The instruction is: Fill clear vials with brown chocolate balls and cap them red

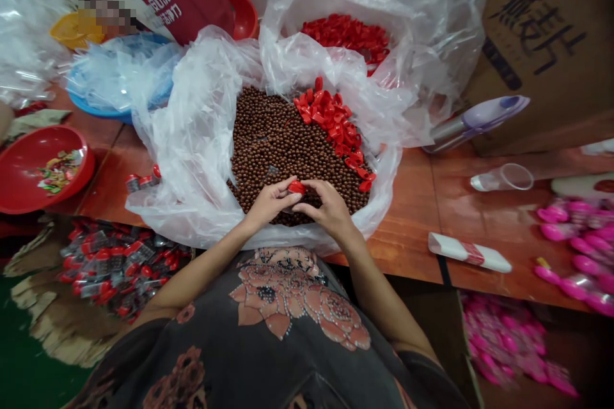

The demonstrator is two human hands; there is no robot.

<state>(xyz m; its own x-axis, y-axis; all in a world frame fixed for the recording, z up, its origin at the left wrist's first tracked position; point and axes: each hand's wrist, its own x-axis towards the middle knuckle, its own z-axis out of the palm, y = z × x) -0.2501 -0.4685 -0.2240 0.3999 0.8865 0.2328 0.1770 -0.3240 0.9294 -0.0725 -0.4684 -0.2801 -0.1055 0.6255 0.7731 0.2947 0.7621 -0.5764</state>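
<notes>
Over a large clear plastic bag (192,134) full of small brown balls (268,134), both hands meet at a small container with a red cap (296,187). My left hand (269,206) is closed on its left side, thumb and fingers around it. From the right, my right hand (330,209) pinches toward it, index finger by the cap and thumb lower down. The container's body is mostly hidden by the fingers. A pile of loose red caps (330,118) lies on the balls at the bag's right side.
Behind is another bag of red pieces (345,38). A red bowl (71,186) and blue basin (122,116) stand left; filled red-capped containers (119,262) lie below. To the right are a clear cup (515,177), a white roll (470,252), pink items (582,230) and a carton (542,96).
</notes>
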